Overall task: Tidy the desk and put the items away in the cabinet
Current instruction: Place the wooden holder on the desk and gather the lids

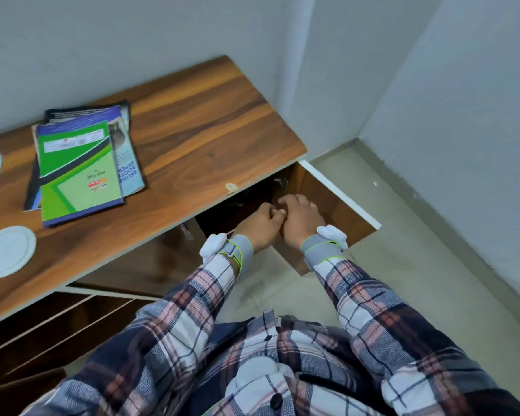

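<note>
You are reaching your left hand (260, 225) and right hand (302, 219), touching each other, into the open cabinet (321, 187) under the desk (210, 115). Their fingers (285, 201) are curled, and I cannot tell whether they are holding anything. The books (81, 163) are lying stacked on the desk.

desk (198, 124): brown wood-grain top against the wall
booklets (117, 151): overlapping stack lying flat on the left part of the desk, green pad (78, 172) on top
white discs (9, 252): two, flat at the left edge, one nearer, one farther
cabinet (222, 210): under the desk's right end, dark inside, door (351, 217) swung open
</note>
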Demonstrator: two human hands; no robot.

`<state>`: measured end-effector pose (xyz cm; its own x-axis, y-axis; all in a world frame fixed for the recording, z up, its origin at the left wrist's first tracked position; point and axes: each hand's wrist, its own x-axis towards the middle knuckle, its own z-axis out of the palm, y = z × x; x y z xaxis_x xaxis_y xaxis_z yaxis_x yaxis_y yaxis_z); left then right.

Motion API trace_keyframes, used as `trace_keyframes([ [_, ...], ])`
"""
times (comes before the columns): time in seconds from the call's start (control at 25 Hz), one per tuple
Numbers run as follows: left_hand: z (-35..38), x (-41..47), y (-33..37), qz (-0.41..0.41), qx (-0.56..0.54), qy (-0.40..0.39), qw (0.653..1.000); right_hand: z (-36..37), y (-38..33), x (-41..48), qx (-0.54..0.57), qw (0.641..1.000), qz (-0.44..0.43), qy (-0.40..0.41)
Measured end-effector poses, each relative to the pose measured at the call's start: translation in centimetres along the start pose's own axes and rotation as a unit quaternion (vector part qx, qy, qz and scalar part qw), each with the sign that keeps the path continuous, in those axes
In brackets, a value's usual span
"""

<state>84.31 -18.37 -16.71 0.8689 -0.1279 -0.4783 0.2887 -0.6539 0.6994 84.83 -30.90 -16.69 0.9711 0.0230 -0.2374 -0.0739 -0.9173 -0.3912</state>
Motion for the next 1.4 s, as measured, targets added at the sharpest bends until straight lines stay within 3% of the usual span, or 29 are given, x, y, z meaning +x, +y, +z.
trace_keyframes([
  [0.08,1.2,0.5,2.1,0.04,-0.023,-0.001,0.999,-1.3,2.2,0.3,-0.043,0.995,-0.037,0.079],
  [0.16,2.7,0.8,4.3,0.075,-0.029,-0.008,0.997,-2.4,4.7,0.4,-0.081,0.991,-0.032,0.101],
  [0.28,4.5,0.8,5.5,0.075,-0.01,-0.012,0.997,-2.4,7.4,0.7,-0.105,0.993,0.022,0.047],
  [0.36,5.4,0.9,5.1,0.053,0.015,-0.018,0.998,-1.9,8.2,0.4,-0.129,0.991,0.011,0.023],
  [0.56,5.3,-0.4,1.9,-0.011,0.021,-0.013,1.0,-0.6,6.7,-1.0,-0.168,0.986,0.001,0.014],
  [0.72,4.2,-1.8,0.4,-0.015,0.03,-0.004,0.999,0.8,4.6,-3.2,-0.131,0.991,-0.008,0.025],
  [0.92,2.8,-4.9,-1.3,-0.007,0.104,0.134,0.985,2.6,1.1,-5.5,-0.015,0.999,-0.037,-0.007],
  [1.16,-0.3,-10.3,-5.4,-0.043,0.063,0.265,0.961,4.2,-5.1,-7.2,0.074,0.985,-0.115,-0.105],
  [1.32,-2.1,-13.6,-8.3,-0.103,0.018,0.33,0.938,5.4,-9.4,-8.6,0.126,0.937,-0.278,-0.171],
  [1.4,-2.8,-15.3,-10.0,-0.125,0.003,0.347,0.929,5.6,-11.3,-9.0,0.103,0.924,-0.301,-0.211],
])
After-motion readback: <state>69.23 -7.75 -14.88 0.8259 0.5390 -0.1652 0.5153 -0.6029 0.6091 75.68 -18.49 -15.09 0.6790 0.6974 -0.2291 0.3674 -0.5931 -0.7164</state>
